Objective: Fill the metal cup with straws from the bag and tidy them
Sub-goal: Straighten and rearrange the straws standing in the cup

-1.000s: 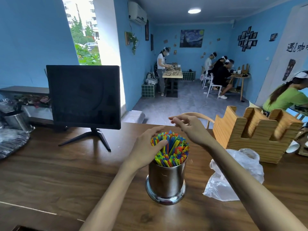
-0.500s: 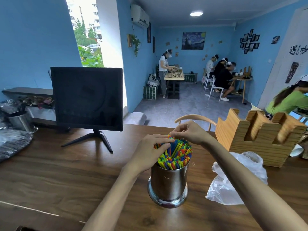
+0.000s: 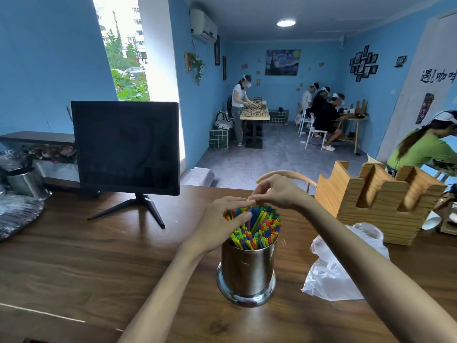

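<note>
Your left hand [image 3: 217, 226] cups the coloured straws [image 3: 257, 229] standing in the metal cup [image 3: 247, 273] on the wooden surface [image 3: 86, 256]; your right hand [image 3: 277, 191] pinches straw tips. The plastic bag [image 3: 338, 266] lies just right.

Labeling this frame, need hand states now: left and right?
Left hand: curled against the near side of the straws in the metal cup; grip cannot be told.
Right hand: fingertips pinched at the straw tops; whether it holds one cannot be told.
</note>
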Tool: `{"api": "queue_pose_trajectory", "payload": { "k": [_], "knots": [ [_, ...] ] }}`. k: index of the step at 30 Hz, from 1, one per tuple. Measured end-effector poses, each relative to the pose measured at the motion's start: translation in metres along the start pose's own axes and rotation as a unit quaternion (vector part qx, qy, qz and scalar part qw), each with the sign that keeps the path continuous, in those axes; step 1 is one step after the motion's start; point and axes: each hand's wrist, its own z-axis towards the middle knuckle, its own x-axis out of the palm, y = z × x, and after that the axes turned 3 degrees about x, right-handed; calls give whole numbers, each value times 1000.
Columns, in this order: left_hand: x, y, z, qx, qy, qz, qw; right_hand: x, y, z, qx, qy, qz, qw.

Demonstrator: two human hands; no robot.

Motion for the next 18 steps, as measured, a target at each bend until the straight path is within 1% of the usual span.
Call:
{"api": "queue_pose_trajectory", "payload": {
  "k": [2, 5, 9, 11, 13, 14, 15, 16, 18],
  "knots": [
    [0, 1, -1, 1, -3, 6, 1000, 4, 0, -2, 0, -24, 8, 1000],
    [-2, 1, 0, 9, -17, -2, 1000, -3, 2, -1, 5, -104, 70, 992],
    [-5, -6, 2, 25, -63, -17, 998, -26, 18, -5, -4, -167, 116, 979],
    [-3, -11, 4, 20, -114, -11, 993, -35, 30, -12, -38, -201, 150, 967],
    [-1, -18, 6, 7, -188, -25, 982, -41, 44, -23, -83, -256, 189, 944],
    [-1, -23, 6, -6, -210, -40, 977, -43, 52, -30, -106, -272, 212, 933],
    [-2, -28, 7, -29, -216, -57, 974, -43, 60, -37, -134, -267, 237, 924],
    [-4, -35, 9, -54, -205, -76, 974, -40, 68, -46, -166, -244, 259, 920],
    [-7, -48, 13, -95, -154, -130, 975, -30, 80, -61, -220, -170, 276, 920]
  ]
}}
